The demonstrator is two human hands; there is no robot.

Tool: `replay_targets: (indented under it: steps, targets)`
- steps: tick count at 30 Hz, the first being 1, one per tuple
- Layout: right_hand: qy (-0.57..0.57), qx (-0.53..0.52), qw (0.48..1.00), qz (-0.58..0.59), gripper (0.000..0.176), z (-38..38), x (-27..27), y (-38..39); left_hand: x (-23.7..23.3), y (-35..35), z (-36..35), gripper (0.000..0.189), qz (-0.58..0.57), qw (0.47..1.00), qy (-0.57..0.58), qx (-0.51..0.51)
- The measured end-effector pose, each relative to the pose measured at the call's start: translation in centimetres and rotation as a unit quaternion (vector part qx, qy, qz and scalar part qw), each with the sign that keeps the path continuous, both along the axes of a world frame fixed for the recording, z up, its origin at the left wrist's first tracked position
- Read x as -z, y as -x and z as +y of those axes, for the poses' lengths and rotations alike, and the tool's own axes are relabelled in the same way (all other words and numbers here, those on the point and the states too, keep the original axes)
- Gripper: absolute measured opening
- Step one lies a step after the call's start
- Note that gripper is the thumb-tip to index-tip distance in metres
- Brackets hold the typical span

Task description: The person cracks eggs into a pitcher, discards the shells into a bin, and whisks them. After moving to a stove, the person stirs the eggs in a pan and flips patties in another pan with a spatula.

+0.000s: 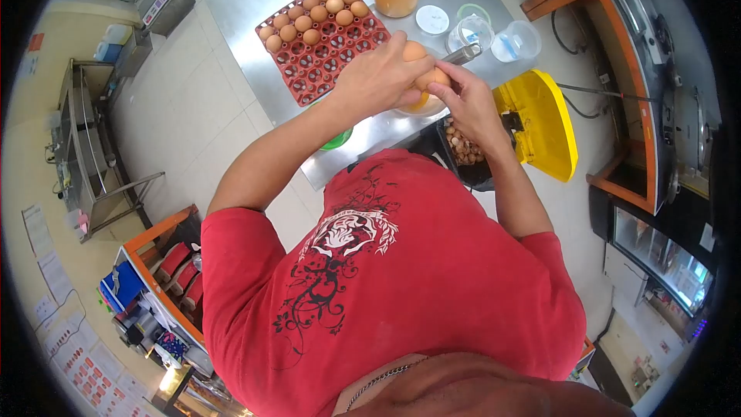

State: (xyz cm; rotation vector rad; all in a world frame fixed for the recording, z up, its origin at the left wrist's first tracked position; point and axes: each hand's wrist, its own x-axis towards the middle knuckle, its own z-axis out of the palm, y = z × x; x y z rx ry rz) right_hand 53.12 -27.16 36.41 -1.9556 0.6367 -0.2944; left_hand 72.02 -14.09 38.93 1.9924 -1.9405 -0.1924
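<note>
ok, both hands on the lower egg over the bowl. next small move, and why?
Probably ease that egg open with the thumbs, keeping it right above the bowl. The left hand and right hand hold it from opposite sides, and yellow-orange contents show below. Can't tell how far the shell is cracked.

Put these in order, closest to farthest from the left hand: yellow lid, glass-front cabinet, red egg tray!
From the left hand:
1. Red egg tray, just beyond it, to the left
2. Yellow lid, on the right
3. Glass-front cabinet, far right
</note>
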Motion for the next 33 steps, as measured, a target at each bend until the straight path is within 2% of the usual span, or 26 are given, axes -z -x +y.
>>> replay_targets:
  steps: [2,5,8,11,12,14,15,17,18,20,21,24,27,28,31,33]
  targets:
    - [0.087,-0.025,0.995,0.040,0.050,-0.2,-2.2,-0.1,0.3,-0.5,-0.1,0.057,-0.018,1.000,-0.001,0.017]
    - [0.124,-0.059,0.990,0.035,0.048,-0.5,-2.1,0.0,0.3,-0.4,-0.3,0.053,-0.037,0.999,-0.003,0.022]
    - [0.005,0.003,1.000,0.013,0.047,0.4,-2.0,-0.8,-0.2,0.0,-0.5,0.052,-0.038,0.999,0.006,0.012]
    - [-0.098,0.007,0.994,-0.042,0.047,-0.1,-0.1,0.2,-1.1,0.4,-0.4,0.051,-0.021,1.000,0.019,-0.005]
    - [-0.091,0.001,0.996,-0.011,0.047,-0.4,-0.9,1.0,-1.3,0.5,-0.2,0.052,-0.013,1.000,0.023,-0.013]
    - [-0.076,-0.011,0.996,0.048,0.048,-1.4,-3.1,3.6,-1.3,0.3,0.4,0.056,0.032,0.998,0.033,-0.045]
    - [-0.007,-0.040,0.995,0.090,0.050,-2.2,-2.9,5.6,-1.1,0.1,0.7,0.058,0.056,0.996,0.038,-0.061]
    - [0.130,-0.101,0.971,0.175,0.053,-3.6,-2.1,9.0,-0.3,0.1,0.7,0.055,0.185,0.975,0.081,-0.091]
    - [0.134,-0.073,0.977,0.149,0.055,-3.3,-2.6,8.8,0.0,0.1,0.8,0.054,0.249,0.957,0.101,-0.106]
    - [0.147,-0.014,0.985,0.093,0.059,-2.4,-4.6,7.2,0.5,0.9,0.3,0.054,0.359,0.926,0.064,-0.096]
    - [0.142,-0.022,0.989,0.036,0.060,-1.5,-5.1,6.2,0.7,1.4,-0.1,0.056,0.413,0.905,0.045,-0.090]
    - [0.139,-0.057,0.981,-0.125,0.062,0.4,-4.5,3.1,2.0,2.8,-1.7,0.055,0.444,0.895,0.008,-0.034]
    - [0.162,-0.031,0.978,-0.125,0.056,-0.1,-2.3,2.6,1.6,3.7,-2.3,0.046,0.459,0.888,-0.018,-0.018]
    - [0.153,-0.023,0.980,-0.125,0.049,0.0,-2.7,2.7,1.9,3.8,-2.3,0.047,0.473,0.881,0.006,-0.009]
    - [0.243,-0.010,0.957,-0.158,0.048,-0.6,-2.0,3.4,2.7,2.9,-2.0,0.048,0.488,0.871,0.043,-0.033]
    - [0.255,-0.022,0.962,-0.098,0.047,-1.0,-0.2,3.7,1.9,1.8,-1.5,0.048,0.389,0.920,0.022,-0.050]
